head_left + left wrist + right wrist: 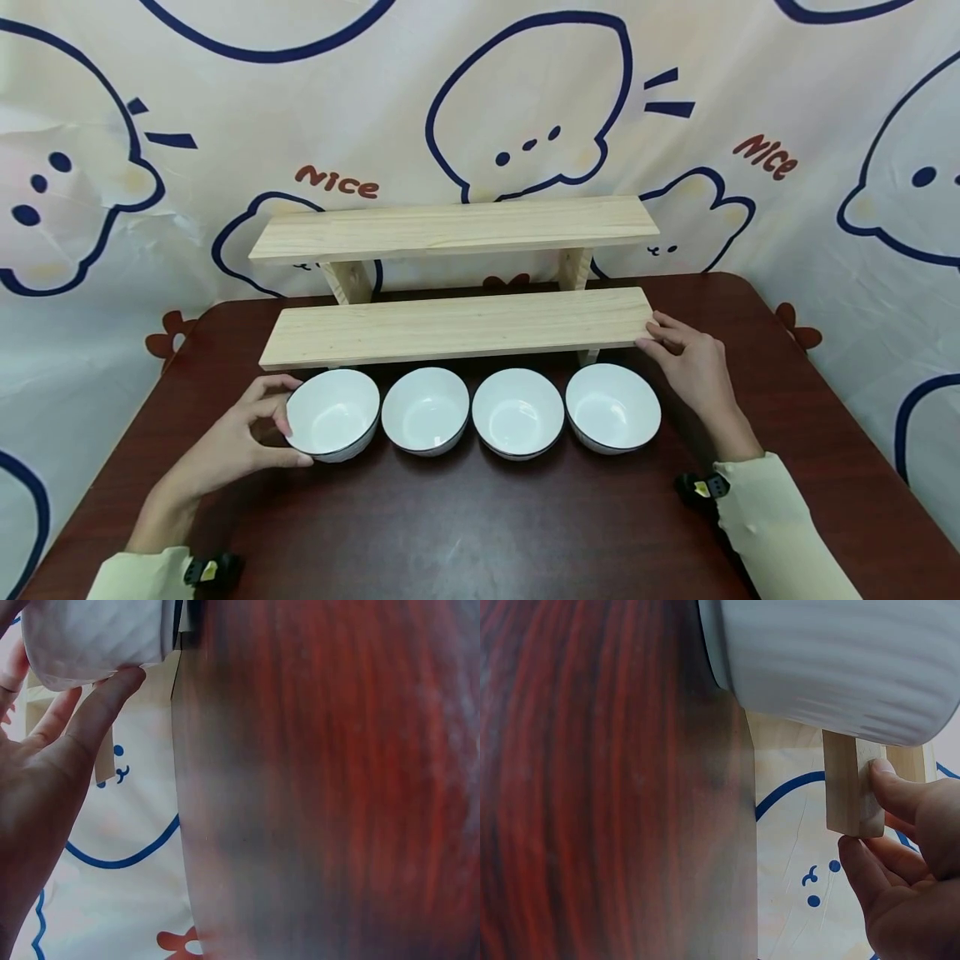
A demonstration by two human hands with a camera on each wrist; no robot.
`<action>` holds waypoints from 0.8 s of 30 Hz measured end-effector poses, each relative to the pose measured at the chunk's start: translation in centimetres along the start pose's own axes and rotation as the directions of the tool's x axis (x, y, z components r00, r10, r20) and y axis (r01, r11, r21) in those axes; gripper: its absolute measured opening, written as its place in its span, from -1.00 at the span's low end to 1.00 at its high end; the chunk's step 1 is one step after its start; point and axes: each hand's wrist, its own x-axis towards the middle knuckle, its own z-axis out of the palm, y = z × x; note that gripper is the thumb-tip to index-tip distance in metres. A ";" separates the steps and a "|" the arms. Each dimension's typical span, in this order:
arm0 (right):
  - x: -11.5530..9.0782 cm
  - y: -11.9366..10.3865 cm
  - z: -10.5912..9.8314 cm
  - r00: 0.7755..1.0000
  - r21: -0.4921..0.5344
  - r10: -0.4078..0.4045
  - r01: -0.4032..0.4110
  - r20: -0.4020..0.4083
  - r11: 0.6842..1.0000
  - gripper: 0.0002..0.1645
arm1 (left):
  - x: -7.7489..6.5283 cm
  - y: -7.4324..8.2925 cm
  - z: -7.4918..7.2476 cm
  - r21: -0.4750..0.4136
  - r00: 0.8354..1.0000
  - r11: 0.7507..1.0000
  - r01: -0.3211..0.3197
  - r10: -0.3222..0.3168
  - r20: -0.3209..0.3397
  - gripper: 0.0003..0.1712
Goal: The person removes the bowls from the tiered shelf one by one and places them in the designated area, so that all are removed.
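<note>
A row of white bowls with dark rims stands in front of a two-tier wooden shelf (457, 327). On the leftmost bowl (334, 410), my left hand (228, 442) has its thumb at the front and its fingers round the left side. The left wrist view shows fingertips against this bowl's dimpled outer wall (101, 637). My right hand (693, 367) pinches the right end of the lower board between thumb and fingers. In the right wrist view that board end (855, 787) sits between the fingertips, beside the ribbed rightmost bowl (840, 667).
Two middle bowls (425, 411) and the rightmost bowl (613, 408) stand side by side, close under the lower board's front edge. The upper board (457, 229) rises behind on wooden supports. All stand on a dark brown table (450, 525), backed by a printed cloth (360, 125).
</note>
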 end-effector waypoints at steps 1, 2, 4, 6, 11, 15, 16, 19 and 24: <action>0.0 0.0 0.0 1.000 0.000 0.001 -0.001 0.000 1.000 -0.57 | 0.0 0.0 0.0 0.002 1.000 1.000 -0.002 0.002 -0.001 -0.51; 0.0 0.1 0.1 1.000 -0.003 0.000 0.000 0.001 1.000 -0.57 | -0.1 -0.1 0.0 0.007 1.000 1.000 -0.004 0.004 -0.001 -0.52; 0.0 0.1 0.1 1.000 -0.008 0.001 -0.001 0.002 1.000 -0.57 | -0.1 -0.1 0.0 0.018 1.000 1.000 -0.007 0.007 0.001 -0.52; 0.1 0.2 0.1 1.000 -0.013 0.001 -0.001 0.003 1.000 -0.57 | -0.1 -0.1 -0.1 0.030 1.000 1.000 -0.007 0.007 0.010 -0.52; 0.1 0.3 0.1 1.000 -0.010 0.009 -0.009 0.005 1.000 -0.57 | -0.1 -0.2 -0.4 0.020 0.998 1.000 0.003 -0.004 0.064 -0.52; 0.1 0.2 0.2 1.000 -0.012 0.010 -0.010 0.007 1.000 -0.57 | 0.0 -0.2 -0.4 0.000 0.996 1.000 0.015 -0.015 0.093 -0.52; 0.1 0.2 0.2 1.000 -0.013 0.010 -0.010 0.007 1.000 -0.56 | 0.0 -0.2 -0.4 -0.004 0.995 1.000 0.016 -0.015 0.096 -0.52; 0.1 0.2 0.2 1.000 -0.013 0.008 -0.008 0.007 1.000 -0.56 | 0.0 -0.3 -0.4 -0.007 0.995 1.000 0.015 -0.015 0.099 -0.52; 0.1 0.4 0.2 1.000 -0.018 0.005 -0.005 0.008 1.000 -0.56 | 0.1 -0.3 -0.4 0.009 0.995 1.000 0.007 -0.008 0.102 -0.53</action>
